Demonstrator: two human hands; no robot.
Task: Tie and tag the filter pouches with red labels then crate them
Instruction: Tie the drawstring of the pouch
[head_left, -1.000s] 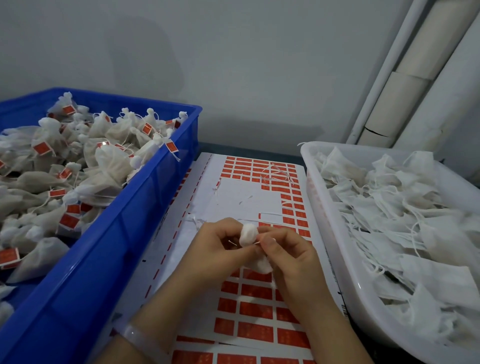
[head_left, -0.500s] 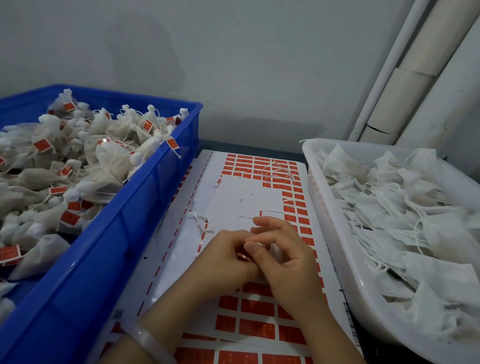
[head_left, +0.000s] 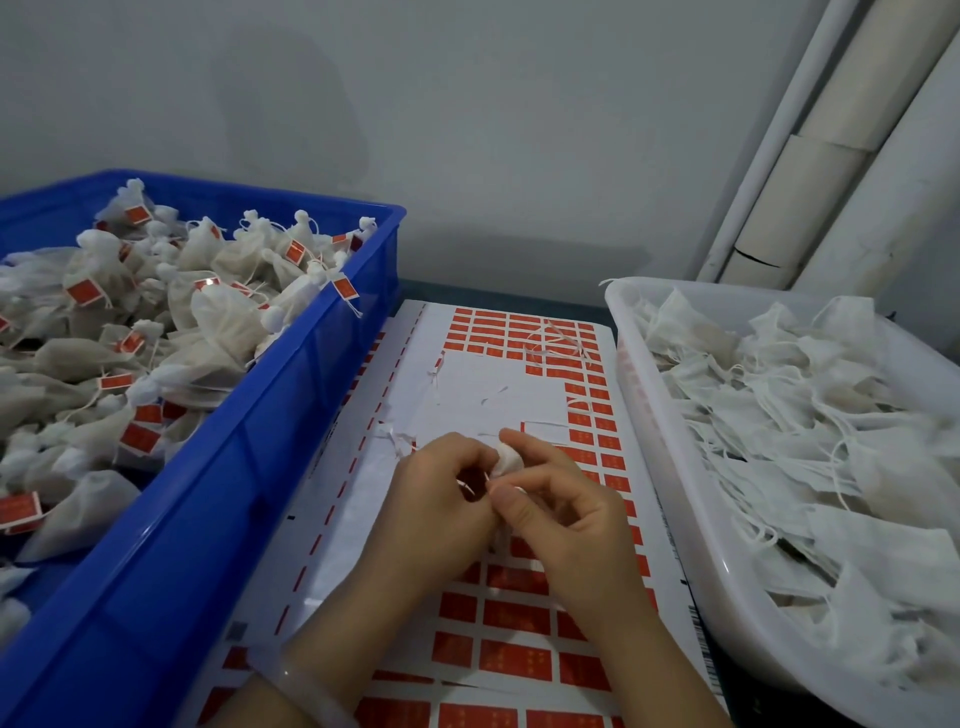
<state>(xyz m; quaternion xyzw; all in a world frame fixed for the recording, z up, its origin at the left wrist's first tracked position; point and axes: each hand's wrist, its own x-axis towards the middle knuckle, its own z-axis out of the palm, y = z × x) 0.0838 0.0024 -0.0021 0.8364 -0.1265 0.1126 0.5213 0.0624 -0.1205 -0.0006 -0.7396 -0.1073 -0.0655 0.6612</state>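
Held one filter pouch (head_left: 506, 460) over the middle of the label sheet (head_left: 483, 395), probably to keep red labels within reach, with the blue crate (head_left: 234, 493) of tagged pouches left of the sheet and the white tray (head_left: 654, 441) of untied ones right of it. Pinched it from both sides with left hand (head_left: 441, 493) and right hand (head_left: 566, 514), fingers curled in close.

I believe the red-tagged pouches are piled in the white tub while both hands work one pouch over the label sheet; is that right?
Not quite: the head view shows the red-tagged pouches piled in the blue crate, not the white tub. The left hand and right hand do work one pouch over the label sheet.
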